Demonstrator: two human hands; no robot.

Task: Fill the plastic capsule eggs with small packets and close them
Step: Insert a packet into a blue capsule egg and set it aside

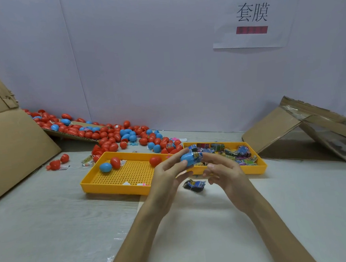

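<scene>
Everything below is placed against the perforated yellow tray (114, 188) on the bench (196, 241).

Far left of it leans a cardboard sheet (15, 146), cut off by the frame edge. Between that sheet and the tray lie two red eggs (58, 162) and some clear wrappers too small for me to read. Behind the tray a loose pile of red and blue eggs (111, 136) spills along the wall; I cannot tell which of them are shut and which are halves.

Inside the tray, at its left end, a blue egg (105, 167) touches a red egg (115, 162). Another red one (155, 160) sits near the right end, just beside my operator's left hand (165, 180).

That hand covers the tray's right corner. Its fingers (176, 156) and thumb are curled round the held blue egg (186, 159), raised above the gap between the two trays. A printed packet (197, 156) pokes out of its right end. How far in it sits is hidden.

The right hand (226, 172) reaches the packet with its forefinger, the lower fingers curled. I cannot tell whether the thumb pinches or the finger merely presses.

Under the hands, right of the tray's front corner, a spare packet (194, 185) lies on the bench.

Further right, touching the first tray, a second yellow tray (261, 168) holds heaped packets (233, 152), partly blocked by the hands. Beyond it stands folded cardboard (280, 129), and above it a paper sign (252, 19) hangs on the wall.
</scene>
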